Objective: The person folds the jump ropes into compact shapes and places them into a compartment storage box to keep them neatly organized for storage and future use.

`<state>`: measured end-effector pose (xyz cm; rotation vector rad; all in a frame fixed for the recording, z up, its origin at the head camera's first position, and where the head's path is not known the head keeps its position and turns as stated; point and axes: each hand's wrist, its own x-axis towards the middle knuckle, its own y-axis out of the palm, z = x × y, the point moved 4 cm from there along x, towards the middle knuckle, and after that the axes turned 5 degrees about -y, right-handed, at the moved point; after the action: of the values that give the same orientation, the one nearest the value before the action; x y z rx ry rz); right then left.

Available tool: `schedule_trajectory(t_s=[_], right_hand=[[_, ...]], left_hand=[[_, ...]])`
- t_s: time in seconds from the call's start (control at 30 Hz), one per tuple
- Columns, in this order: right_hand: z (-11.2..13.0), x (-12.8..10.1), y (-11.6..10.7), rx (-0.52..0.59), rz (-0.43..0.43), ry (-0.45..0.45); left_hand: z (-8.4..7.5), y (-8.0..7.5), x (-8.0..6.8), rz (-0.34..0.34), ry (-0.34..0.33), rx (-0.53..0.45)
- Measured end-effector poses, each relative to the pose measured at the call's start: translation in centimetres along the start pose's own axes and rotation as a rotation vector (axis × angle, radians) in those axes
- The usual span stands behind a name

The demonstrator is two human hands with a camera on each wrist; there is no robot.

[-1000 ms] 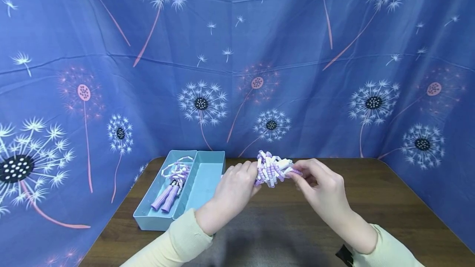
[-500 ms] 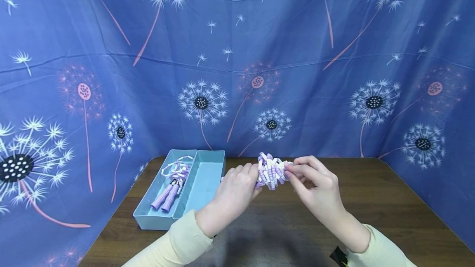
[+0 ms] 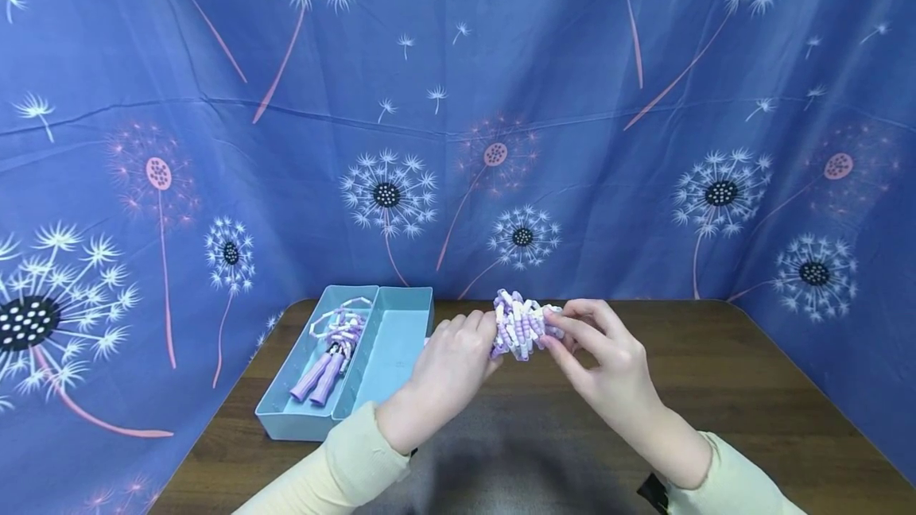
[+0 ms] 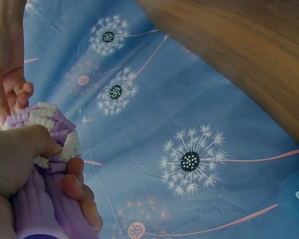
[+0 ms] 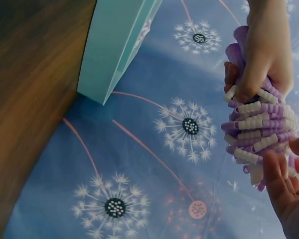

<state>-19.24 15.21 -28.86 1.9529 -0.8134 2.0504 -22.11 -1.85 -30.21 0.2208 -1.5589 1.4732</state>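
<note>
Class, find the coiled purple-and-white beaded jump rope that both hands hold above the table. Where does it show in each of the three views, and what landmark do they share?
Head view: the coiled jump rope sits just right of centre, between the left hand and right hand.
Left wrist view: lower left edge.
Right wrist view: right side.
Shared landmark: the blue dandelion cloth.

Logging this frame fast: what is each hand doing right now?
Left hand: grips the bundled purple-and-white beaded jump rope.
Right hand: fingers pinch the same bundle's other end.
</note>
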Motion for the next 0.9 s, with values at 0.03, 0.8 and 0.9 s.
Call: schedule_trajectory(t_s=[0.03,0.8,0.9], right_hand=[[0.1,0.0,0.1,-0.026,-0.001,-0.018],[0.8,0.1,0.6,-0.267,0.034,-0.123],[0.7,0.1,0.4,-0.253,0.024,-0.117]], left_hand=[[0.0,-0.1,0.0,-0.002,-0.001,0.001],[-0.8,-0.5,0.0,0.001,0.024,0.096],[-0.8,-0.6,0.0,-0.015,0.032,0.101]])
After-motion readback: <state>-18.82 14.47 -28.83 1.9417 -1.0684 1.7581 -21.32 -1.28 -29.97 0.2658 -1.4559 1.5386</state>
